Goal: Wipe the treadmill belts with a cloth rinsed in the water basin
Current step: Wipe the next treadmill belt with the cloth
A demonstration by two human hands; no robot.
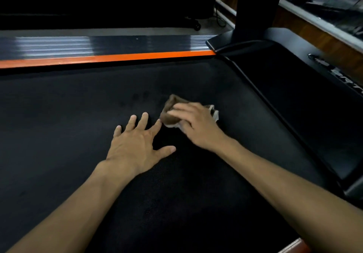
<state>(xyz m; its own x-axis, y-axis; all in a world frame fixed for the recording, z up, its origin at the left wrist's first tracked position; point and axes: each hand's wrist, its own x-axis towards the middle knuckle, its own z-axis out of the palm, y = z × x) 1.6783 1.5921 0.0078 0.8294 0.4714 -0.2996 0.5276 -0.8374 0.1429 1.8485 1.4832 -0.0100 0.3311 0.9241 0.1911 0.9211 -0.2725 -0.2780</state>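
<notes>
The black treadmill belt (68,127) fills most of the view. A brown and white cloth (170,109) lies bunched on the belt near its middle. My right hand (196,124) presses down on the cloth, fingers over its top, covering much of it. My left hand (137,140) lies flat on the belt just left of the cloth, fingers spread, its forefinger tip touching the cloth's edge. No water basin is in view.
An orange stripe (108,58) and a ribbed grey side rail (98,45) run along the belt's far edge. A black upright post (255,7) rises at the back right. The black motor cover (304,99) lies to the right. Another dark machine stands behind.
</notes>
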